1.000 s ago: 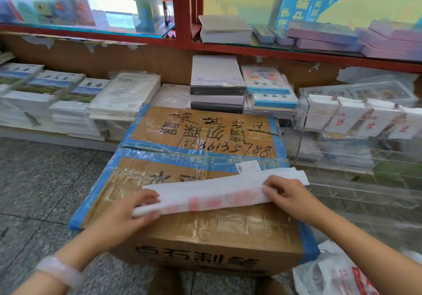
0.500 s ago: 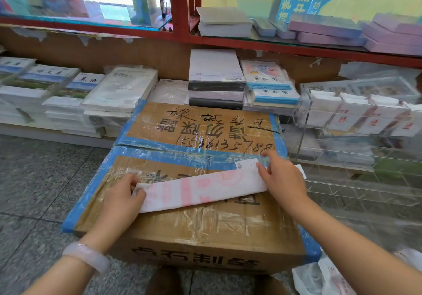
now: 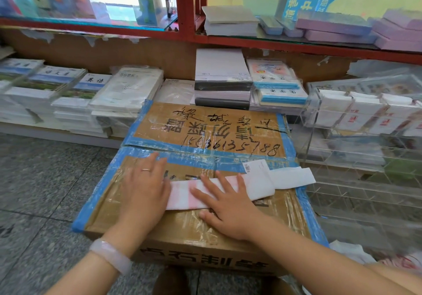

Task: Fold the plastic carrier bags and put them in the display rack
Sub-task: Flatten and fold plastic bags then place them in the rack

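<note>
A white plastic carrier bag with pink print lies folded into a long narrow strip across the top of a taped cardboard box. My left hand lies flat over the strip's left end, fingers straight. My right hand presses flat on the middle of the strip, fingers spread. The strip's right end, with its handles, sticks out past my right hand toward the box's right edge. A clear acrylic display rack stands to the right of the box, with folded white bags in its top row.
Stacks of wrapped books line the low shelf behind the box. A red-framed glass shelf runs above. More loose plastic bags lie on the floor at lower right. Grey speckled floor spreads to the left.
My right hand slid left from the strip's right end to its middle and now lies flat. My left hand opened flat over the left end. The bag lies flatter on the box.
</note>
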Demonstrator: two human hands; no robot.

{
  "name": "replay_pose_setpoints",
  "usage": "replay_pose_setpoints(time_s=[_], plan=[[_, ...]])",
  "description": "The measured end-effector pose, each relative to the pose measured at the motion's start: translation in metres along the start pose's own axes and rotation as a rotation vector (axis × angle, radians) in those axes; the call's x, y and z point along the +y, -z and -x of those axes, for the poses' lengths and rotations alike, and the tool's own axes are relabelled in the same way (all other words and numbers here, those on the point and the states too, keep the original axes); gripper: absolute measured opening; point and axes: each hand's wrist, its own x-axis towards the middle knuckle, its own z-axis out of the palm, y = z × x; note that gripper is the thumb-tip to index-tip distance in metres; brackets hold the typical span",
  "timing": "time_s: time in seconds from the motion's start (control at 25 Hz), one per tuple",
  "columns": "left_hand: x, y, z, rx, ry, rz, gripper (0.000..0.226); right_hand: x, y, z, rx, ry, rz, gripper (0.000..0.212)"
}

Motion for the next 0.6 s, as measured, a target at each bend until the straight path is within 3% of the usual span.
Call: replay_pose_setpoints(time_s=[0.08,0.16,0.32,0.44,0.6], plan=[[0.02,-0.016,-0.001,-0.094,-0.215,-0.052,0.045,-0.002,-0.001,-0.001,0.003,0.001,0.004,0.086],[0.036,-0.032,0.002,-0.266,-0.243,-0.065,0.054,-0.002,-0.002,-0.002,0.01,0.001,0.007,0.087],[0.02,-0.047,0.013,-0.374,-0.047,-0.165,0.09,0.005,-0.001,0.003,0.013,-0.018,-0.003,0.082],[0.01,-0.033,0.016,-0.418,0.227,-0.197,0.07,0.039,0.004,0.016,-0.001,-0.125,0.009,0.075],[0.004,-0.019,0.021,-0.514,0.345,-0.188,0.06,0.098,0.008,0.049,0.001,-0.397,0.05,0.101]])
